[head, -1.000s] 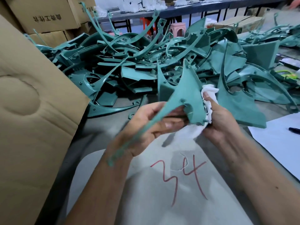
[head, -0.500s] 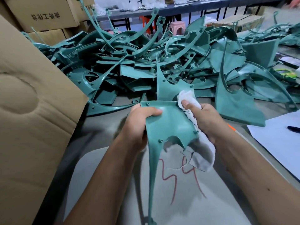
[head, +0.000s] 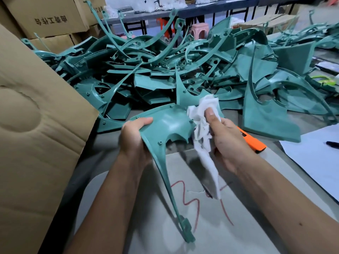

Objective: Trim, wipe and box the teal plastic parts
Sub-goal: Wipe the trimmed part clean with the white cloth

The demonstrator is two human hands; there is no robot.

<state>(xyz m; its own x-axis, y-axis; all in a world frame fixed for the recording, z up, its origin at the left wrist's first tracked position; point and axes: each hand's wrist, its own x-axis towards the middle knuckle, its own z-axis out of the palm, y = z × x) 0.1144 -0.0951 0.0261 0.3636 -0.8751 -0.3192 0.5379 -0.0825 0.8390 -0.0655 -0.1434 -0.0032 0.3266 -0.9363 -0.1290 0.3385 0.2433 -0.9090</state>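
Both bare forearms reach up into view from the bottom edge, the left from about 7 o'clock and the right from about 4 o'clock, and the hands meet just above the middle. The left hand (head: 136, 138) shows its back, fingers curled at 12 o'clock over the upper left edge of a teal plastic part (head: 168, 125), gripping it with the wrist nearly straight. The right hand (head: 228, 142), at 3 o'clock from the left and close beside it, has its thumb pointing toward 12 o'clock and pinches a white cloth (head: 203, 129) against the part's right side, the wrist bent slightly inward.
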